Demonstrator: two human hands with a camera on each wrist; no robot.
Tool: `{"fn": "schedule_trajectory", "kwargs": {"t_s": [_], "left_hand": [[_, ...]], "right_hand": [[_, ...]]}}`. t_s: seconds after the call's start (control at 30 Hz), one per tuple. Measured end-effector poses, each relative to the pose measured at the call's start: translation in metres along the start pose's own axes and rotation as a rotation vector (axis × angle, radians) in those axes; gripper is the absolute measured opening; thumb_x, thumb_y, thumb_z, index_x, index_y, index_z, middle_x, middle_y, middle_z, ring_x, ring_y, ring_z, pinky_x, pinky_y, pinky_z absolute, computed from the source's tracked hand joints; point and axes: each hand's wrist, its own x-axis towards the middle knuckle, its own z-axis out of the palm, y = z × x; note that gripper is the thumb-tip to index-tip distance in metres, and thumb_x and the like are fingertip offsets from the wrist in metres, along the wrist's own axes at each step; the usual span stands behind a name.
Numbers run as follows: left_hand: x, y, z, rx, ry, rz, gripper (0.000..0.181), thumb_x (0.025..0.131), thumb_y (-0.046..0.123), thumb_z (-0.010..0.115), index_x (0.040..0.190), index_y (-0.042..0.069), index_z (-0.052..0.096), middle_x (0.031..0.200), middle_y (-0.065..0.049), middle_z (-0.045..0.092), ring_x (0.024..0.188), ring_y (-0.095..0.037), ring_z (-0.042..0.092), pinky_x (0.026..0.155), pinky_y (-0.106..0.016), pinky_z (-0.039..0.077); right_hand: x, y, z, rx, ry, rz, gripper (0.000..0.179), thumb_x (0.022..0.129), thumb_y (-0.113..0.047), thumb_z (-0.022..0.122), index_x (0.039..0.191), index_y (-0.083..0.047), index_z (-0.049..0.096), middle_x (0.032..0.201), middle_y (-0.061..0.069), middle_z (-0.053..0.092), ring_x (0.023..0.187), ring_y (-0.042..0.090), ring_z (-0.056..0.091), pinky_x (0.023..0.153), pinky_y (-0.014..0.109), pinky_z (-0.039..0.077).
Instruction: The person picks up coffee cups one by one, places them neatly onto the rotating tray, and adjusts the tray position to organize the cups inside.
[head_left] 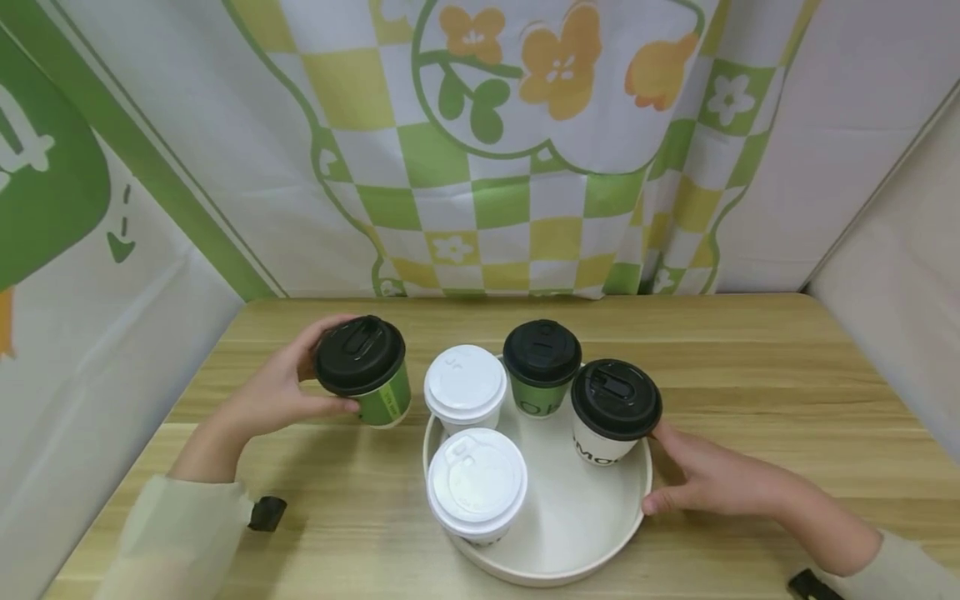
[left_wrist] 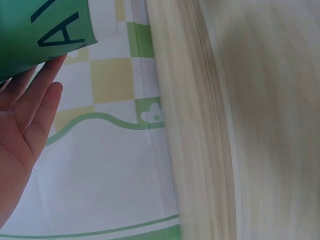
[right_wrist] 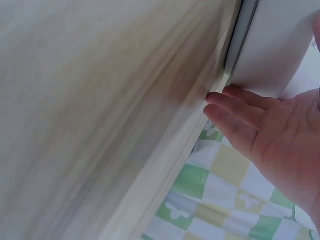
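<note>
My left hand grips a green paper cup with a black lid, thumb on its near side. In the left wrist view this cup is held above the tabletop, dark letters on its side. At the right rim of the round white tray rests my right hand, its fingers extended along the tray wall in the right wrist view. Closest to those fingers stands a white cup with a black lid, on the tray.
Also on the tray are a green cup with a black lid and two cups with white lids, one farther back and one in front. A checkered curtain hangs behind the wooden table.
</note>
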Motion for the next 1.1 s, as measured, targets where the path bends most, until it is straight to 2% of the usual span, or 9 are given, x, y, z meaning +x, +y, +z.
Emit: {"fn": "schedule_trajectory", "kwargs": {"t_s": [0.17,0.3,0.4,0.7,0.83,0.9,1.0,1.03,1.1], "left_hand": [[-0.011,0.008,0.001,0.010,-0.049,0.015,0.096,0.072,0.003,0.087,0.151,0.016,0.036,0.133,0.014,0.057,0.115,-0.002,0.060,0.091,-0.024,0.054],[-0.016,0.012,0.001,0.010,-0.058,0.029,0.098,0.070,0.000,0.087,0.152,0.014,0.035,0.134,0.015,0.056,0.117,-0.001,0.058,0.092,-0.023,0.053],[-0.018,0.013,0.002,0.012,-0.064,0.037,0.099,0.070,0.000,0.087,0.152,0.012,0.035,0.135,0.015,0.056,0.118,-0.001,0.058,0.094,-0.022,0.052],[-0.021,0.018,0.007,0.008,-0.080,0.027,0.100,0.069,0.003,0.088,0.152,0.016,0.035,0.138,0.013,0.055,0.119,-0.002,0.058,0.095,-0.024,0.052],[-0.020,0.017,0.008,0.014,-0.080,0.028,0.101,0.069,0.004,0.089,0.153,0.014,0.035,0.137,0.015,0.055,0.119,-0.001,0.058,0.095,-0.024,0.052],[-0.019,0.017,0.009,0.018,-0.081,0.027,0.101,0.069,0.004,0.089,0.153,0.014,0.034,0.137,0.013,0.056,0.119,-0.001,0.058,0.095,-0.024,0.052],[-0.019,0.018,0.009,0.016,-0.087,0.021,0.100,0.069,0.006,0.089,0.153,0.016,0.035,0.138,0.010,0.056,0.119,-0.002,0.058,0.095,-0.025,0.052],[-0.019,0.018,0.010,0.007,-0.091,0.020,0.100,0.069,0.006,0.089,0.152,0.016,0.035,0.138,0.009,0.057,0.120,-0.003,0.058,0.095,-0.026,0.052],[-0.020,0.019,0.010,-0.009,-0.099,0.016,0.100,0.069,0.007,0.090,0.152,0.018,0.036,0.138,0.007,0.057,0.120,-0.004,0.059,0.095,-0.027,0.053]], "right_hand": [[0.000,-0.002,0.001,0.011,0.003,-0.009,0.120,0.078,-0.046,0.079,0.161,-0.014,-0.003,0.161,0.031,0.018,0.144,0.050,0.023,0.107,0.000,0.006],[0.000,-0.002,0.002,0.023,0.005,-0.012,0.121,0.078,-0.047,0.079,0.161,-0.012,-0.002,0.161,0.032,0.017,0.144,0.051,0.021,0.108,-0.002,0.005],[0.001,-0.003,0.002,0.031,0.005,-0.007,0.121,0.078,-0.048,0.078,0.161,-0.011,-0.002,0.161,0.031,0.016,0.145,0.050,0.021,0.107,-0.002,0.005],[0.000,-0.011,0.006,0.030,0.007,0.050,0.117,0.079,-0.051,0.076,0.161,-0.010,0.003,0.162,0.028,0.019,0.147,0.045,0.024,0.108,0.004,0.008],[-0.003,-0.013,0.005,0.000,0.004,0.086,0.119,0.079,-0.054,0.075,0.161,-0.010,0.001,0.162,0.028,0.020,0.147,0.044,0.027,0.116,0.018,0.016],[-0.003,-0.011,0.002,-0.005,-0.013,0.089,0.120,0.078,-0.053,0.076,0.160,-0.007,0.002,0.161,0.029,0.021,0.146,0.046,0.027,0.118,0.035,0.022],[0.000,-0.003,-0.007,0.044,-0.056,0.057,0.115,0.079,-0.042,0.080,0.158,0.000,0.007,0.158,0.034,0.022,0.142,0.054,0.028,0.114,0.057,0.033],[0.001,0.001,-0.011,0.055,-0.071,0.045,0.114,0.079,-0.038,0.081,0.157,0.002,0.010,0.157,0.035,0.023,0.141,0.056,0.030,0.108,0.066,0.034],[0.005,0.010,-0.019,0.079,-0.088,0.006,0.110,0.078,-0.031,0.083,0.154,0.008,0.014,0.155,0.038,0.025,0.137,0.061,0.031,0.103,0.071,0.037]]}}
